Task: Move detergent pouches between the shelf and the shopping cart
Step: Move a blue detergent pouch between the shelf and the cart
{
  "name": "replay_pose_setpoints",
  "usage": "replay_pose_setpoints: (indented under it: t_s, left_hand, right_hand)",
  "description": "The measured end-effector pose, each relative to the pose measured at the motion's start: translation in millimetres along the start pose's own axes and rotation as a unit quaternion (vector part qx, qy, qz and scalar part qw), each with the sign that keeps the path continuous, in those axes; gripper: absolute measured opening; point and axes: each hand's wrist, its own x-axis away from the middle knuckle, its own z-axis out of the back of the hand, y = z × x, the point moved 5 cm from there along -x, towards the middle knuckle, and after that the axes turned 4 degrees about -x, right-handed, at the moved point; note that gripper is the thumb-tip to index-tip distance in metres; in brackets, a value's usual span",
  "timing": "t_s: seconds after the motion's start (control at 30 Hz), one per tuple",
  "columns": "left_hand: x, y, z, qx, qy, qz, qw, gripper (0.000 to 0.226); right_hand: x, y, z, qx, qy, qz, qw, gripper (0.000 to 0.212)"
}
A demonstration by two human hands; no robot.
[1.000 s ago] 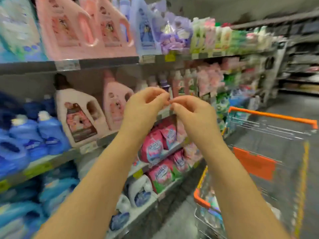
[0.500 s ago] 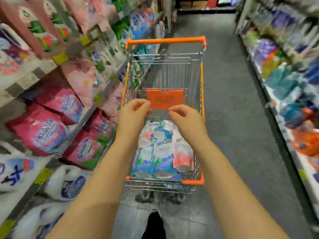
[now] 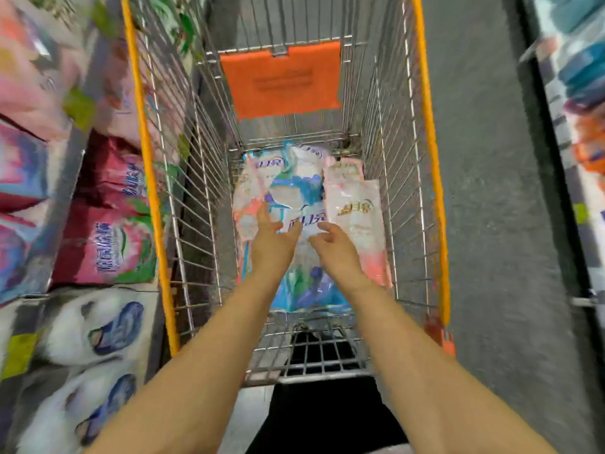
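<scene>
Several detergent pouches (image 3: 304, 204) lie flat in a heap on the wire floor of the shopping cart (image 3: 209, 178), just beyond and beneath both sets of fingers. A blue-and-white pouch (image 3: 296, 178) sits directly ahead of the fingertips, and a pink-and-white pouch (image 3: 355, 211) lies just right of the right hand (image 3: 334, 249). The left hand (image 3: 271, 240) reaches down with its fingers spread and loose, the right with fingers half curled; neither closes on anything, and whether they touch the pouches I cannot tell. Beyond the pouches, an orange flap (image 3: 281, 77) hangs on the far wire wall. The cart's wire sides with orange rims flank both forearms. Left of the left hand, outside the cart, the shelf (image 3: 65, 178) holds pink bags (image 3: 108, 247) and white bags (image 3: 98, 326).
</scene>
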Motion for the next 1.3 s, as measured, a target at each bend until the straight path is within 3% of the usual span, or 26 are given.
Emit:
replay_pose_setpoints:
  t_s: [0.1,0.23,0.37,0.5,0.6,0.67,0.73,0.93,1.1,1.17,1.3]
  left_hand:
    - [-18.9,-32.4,-22.8,-0.009,-0.022,0.033,0.999,0.085]
    - [-30.2,-65.2,-44.7,-0.03,-0.036,0.079,0.996,0.09]
    - [-34.3,-80.2,-56.3,-0.058,-0.029,0.095,0.993,0.092]
    - [-44.3,-94.3,-57.1,-0.085,-0.017,0.15,0.985,0.098]
    - [-51.6,-100.0,-55.8,-0.102,-0.014,0.176,0.979,0.085]
    - [-52.1,-104.6,-52.6,-0.062,-0.013,0.207,0.976,0.076]
    - [-49.8,-110.2,-52.9,-0.014,-0.029,0.236,0.971,0.08]
    - [-45.2,-121.0,-68.6,0.09,-0.097,0.247,0.96,0.081]
    - [-26.0,-106.9,-74.7,0.223,-0.092,0.238,0.941,0.051]
    - [-20.4,-96.8,-73.9,0.292,-0.117,0.244,0.917,0.023]
    - [-18.5,-79.2,-58.1,0.357,-0.138,0.237,0.893,0.027]
  right_hand:
    - [-16.2,28.7,-7.2,0.038,-0.019,-0.038,0.998,0.049]
    - [-29.8,47.9,-8.5,0.154,0.058,-0.013,0.986,0.056]
    - [-37.1,59.8,-2.0,0.201,0.085,-0.029,0.975,0.068]
    - [-40.7,66.7,1.7,0.233,0.085,-0.023,0.968,0.07]
    - [-42.6,69.5,-0.6,0.273,0.073,-0.043,0.958,0.057]
    - [-42.4,68.8,-1.9,0.285,0.075,-0.049,0.954,0.048]
    - [-41.4,65.4,-2.4,0.282,0.082,-0.043,0.955,0.041]
    - [-29.7,54.4,-11.2,0.283,0.074,-0.019,0.956,0.034]
    - [-21.7,37.4,-24.6,0.301,0.05,-0.02,0.952,0.035]
    - [-14.1,27.7,-34.3,0.308,0.049,0.009,0.95,0.036]
    - [2.6,5.3,-40.8,0.347,0.05,0.071,0.934,0.031]
